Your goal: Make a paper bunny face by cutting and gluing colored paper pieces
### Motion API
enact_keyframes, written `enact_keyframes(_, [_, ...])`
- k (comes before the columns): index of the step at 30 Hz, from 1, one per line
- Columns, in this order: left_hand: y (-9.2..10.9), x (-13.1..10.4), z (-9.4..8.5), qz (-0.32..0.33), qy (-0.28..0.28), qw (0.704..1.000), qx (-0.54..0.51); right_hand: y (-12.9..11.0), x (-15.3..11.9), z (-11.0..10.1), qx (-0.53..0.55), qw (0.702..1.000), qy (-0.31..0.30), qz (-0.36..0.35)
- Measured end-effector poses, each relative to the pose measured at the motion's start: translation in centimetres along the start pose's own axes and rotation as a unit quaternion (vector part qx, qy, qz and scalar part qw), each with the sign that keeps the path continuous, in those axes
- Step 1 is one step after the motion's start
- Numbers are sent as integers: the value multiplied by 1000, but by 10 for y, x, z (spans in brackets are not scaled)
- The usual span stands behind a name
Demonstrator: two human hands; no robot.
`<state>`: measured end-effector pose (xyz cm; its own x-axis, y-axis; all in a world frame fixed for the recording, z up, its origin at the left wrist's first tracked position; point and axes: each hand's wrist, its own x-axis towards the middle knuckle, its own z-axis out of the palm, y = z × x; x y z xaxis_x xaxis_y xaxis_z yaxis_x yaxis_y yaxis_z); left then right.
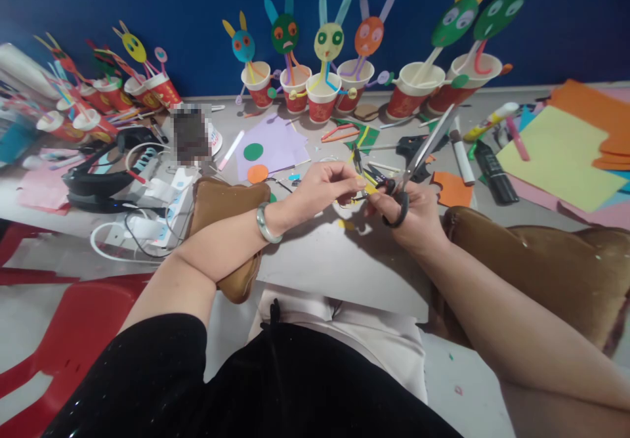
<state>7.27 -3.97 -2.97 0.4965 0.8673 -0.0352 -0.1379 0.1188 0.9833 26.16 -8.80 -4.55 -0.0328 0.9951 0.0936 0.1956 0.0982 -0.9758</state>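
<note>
Cushions (231,228), two, brown, flank the hands: left hand (327,185) pinches one small yellow piece (369,188); right hand (416,218) grips one pair of scissors (429,144), its fingertips at the same piece, above the table (325,264). Beyond, centre to right, six red-and-white cups (322,102) hold six eared faces (329,42); cup print unreadable.

Evenly bright indoor light, faint shadows; left edge smeared and stretched.

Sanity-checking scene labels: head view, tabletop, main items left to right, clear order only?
Power strip → orange disc → left hand → right hand → white marker → black marker → orange sheets.
</note>
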Motion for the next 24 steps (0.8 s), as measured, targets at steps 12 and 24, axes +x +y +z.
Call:
enact_keyframes(12, [6,8,-10,-57,100,993,-32,10,6,-1,28,997,67,14])
enact_keyframes(24, [2,2,3,-50,52,997,-37,-1,3,2,31,998,51,37])
